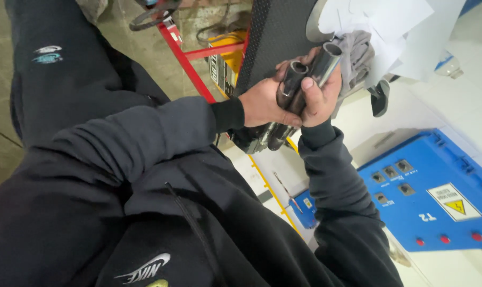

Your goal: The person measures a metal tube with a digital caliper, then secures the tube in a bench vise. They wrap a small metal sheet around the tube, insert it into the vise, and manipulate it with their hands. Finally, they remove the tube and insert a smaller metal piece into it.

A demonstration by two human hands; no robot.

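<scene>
Tubes: two metal tubes are bundled side by side, open ends above the fingers.
Left hand: clenched round them.
Right hand: thumb pressed on, steadying.
Cloth: a grey rag is bunched behind the fingers.

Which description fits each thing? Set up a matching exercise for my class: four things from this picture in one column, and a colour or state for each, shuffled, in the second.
Things:
1. metal tubes
2. control panel
3. frame bars
4. paper sheets

Descriptions:
A. red
B. white, lying loose above the hands
C. gripped together by the left hand and the right hand
D. blue, with red buttons and a yellow warning triangle

Pairs: 1-C, 2-D, 3-A, 4-B
</scene>
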